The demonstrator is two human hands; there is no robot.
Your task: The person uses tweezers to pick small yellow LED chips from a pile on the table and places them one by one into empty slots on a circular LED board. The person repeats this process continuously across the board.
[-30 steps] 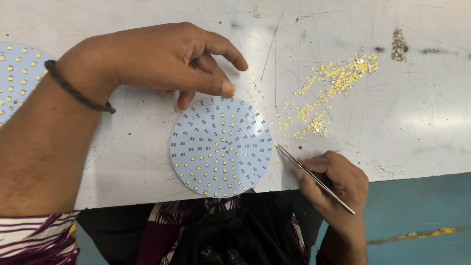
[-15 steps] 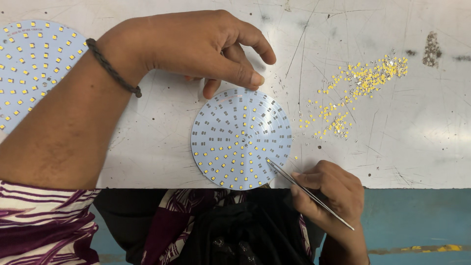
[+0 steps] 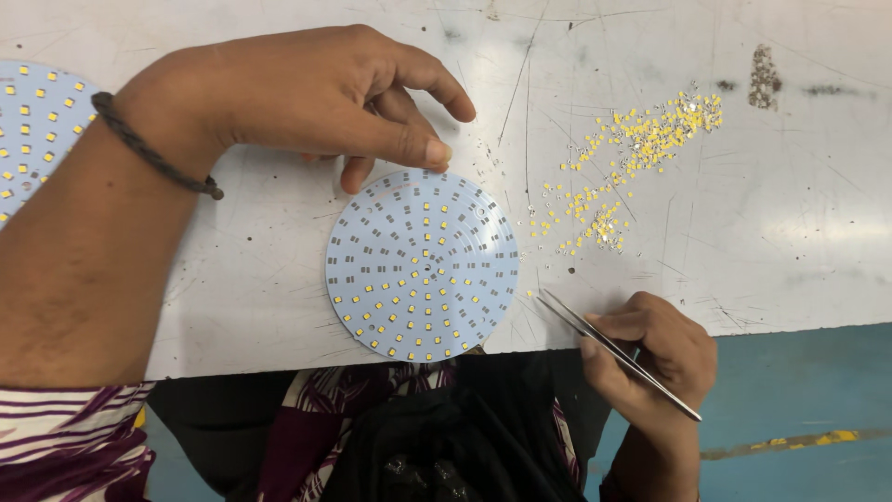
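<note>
Lower right: right hand (image 3: 655, 358) pinching metal tweezers (image 3: 615, 351), tips just off the disc's right edge. Frame centre: round white LED board (image 3: 423, 265) flat on the scratched white table (image 3: 790, 251). Above it, left hand (image 3: 321, 93) curled, fingertips (image 3: 432, 151) on the board's top rim. Upper right: scattered yellow chips (image 3: 632, 153). Far left: second board (image 3: 37, 121).

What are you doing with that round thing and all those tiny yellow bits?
A person sits at a scratched white table. The left hand rests its fingertips on the top edge of a round white board, which is partly dotted with small yellow chips. The right hand holds thin metal tweezers, tips just beside the board's right edge. A loose pile of yellow chips lies to the right. Another dotted board peeks in at far left.
</note>
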